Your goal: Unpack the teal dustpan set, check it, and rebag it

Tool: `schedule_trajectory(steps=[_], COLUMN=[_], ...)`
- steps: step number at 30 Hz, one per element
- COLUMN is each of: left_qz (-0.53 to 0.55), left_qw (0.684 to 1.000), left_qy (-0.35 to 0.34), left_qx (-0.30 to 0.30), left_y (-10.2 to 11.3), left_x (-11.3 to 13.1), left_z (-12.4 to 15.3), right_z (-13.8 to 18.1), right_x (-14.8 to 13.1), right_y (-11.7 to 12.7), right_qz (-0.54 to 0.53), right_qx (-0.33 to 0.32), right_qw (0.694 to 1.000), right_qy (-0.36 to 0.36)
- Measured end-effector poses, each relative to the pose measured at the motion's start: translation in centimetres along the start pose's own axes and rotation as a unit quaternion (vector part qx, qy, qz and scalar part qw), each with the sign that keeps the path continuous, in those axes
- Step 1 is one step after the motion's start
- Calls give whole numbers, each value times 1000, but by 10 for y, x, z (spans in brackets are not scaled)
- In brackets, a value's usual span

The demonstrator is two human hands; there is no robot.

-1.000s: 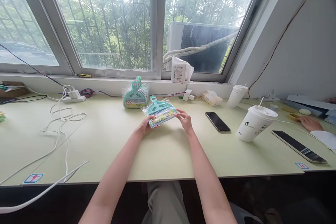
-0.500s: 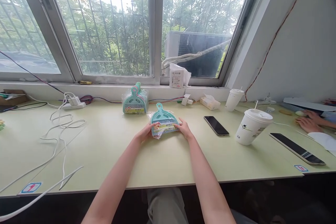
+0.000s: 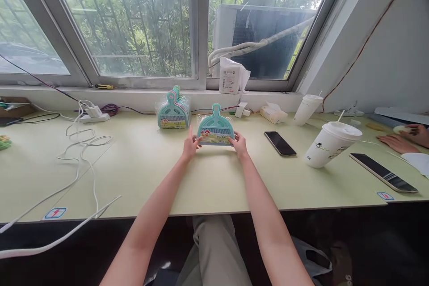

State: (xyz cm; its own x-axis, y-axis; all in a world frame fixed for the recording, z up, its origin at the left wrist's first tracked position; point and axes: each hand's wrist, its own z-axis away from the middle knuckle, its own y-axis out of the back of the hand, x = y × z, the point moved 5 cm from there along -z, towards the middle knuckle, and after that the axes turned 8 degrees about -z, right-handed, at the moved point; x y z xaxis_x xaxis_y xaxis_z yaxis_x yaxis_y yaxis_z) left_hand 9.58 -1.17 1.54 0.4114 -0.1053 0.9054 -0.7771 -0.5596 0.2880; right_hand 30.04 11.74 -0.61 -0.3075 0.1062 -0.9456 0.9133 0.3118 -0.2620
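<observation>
Item: 1 packaged teal dustpan-and-brush set (image 3: 215, 128), standing upright on its broad lower edge at the centre of the frame, on the pale green table (image 3: 214, 183); its handle points up toward the window, so the long axis runs vertically in the picture, with the label band across the bottom. Left hand (image 3: 190, 146): fingers closed lightly on the lower left corner of the pack. Right hand (image 3: 239, 145): fingers closed lightly on the lower right corner. The pack sits between the 2 hands, just beyond the fingertips, both equally near. Adjacent: 1 stack of matching sets (image 3: 173, 112), just left of centre and slightly further back, apart from the held pack. Right of centre: 1 dark phone (image 3: 280, 143), 1 white lidded cup (image 3: 331, 145). Far right edge: another person's hand (image 3: 398, 143).
</observation>
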Motion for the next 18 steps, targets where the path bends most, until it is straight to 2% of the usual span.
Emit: schedule_trajectory(steps=[3, 7, 10, 13, 15, 18], left_qz=[-31, -24, -101, -239, -298, -324], left_qw=[999, 999, 993, 969, 953, 945], left_qy=[18, 44, 42, 18, 9, -18], left_qx=[-10, 18, 43, 51, 47, 33], left_y=[2, 4, 4, 3, -1, -10], left_x=[-7, -13, -14, -12, -13, -17], left_z=[-6, -9, -6, -5, -9, -27], right_z=[3, 8, 9, 7, 3, -14], right_x=[-6, -8, -7, -4, -2, 1], right_y=[-6, -13, -8, -3, 0, 0], right_qz=[-2, 15, 141, 281, 324, 345], right_qx=[-23, -68, -33, 10, 26, 37], right_qw=[1000, 997, 988, 956, 941, 932], right_qy=[0, -17, 46, 87, 93, 102])
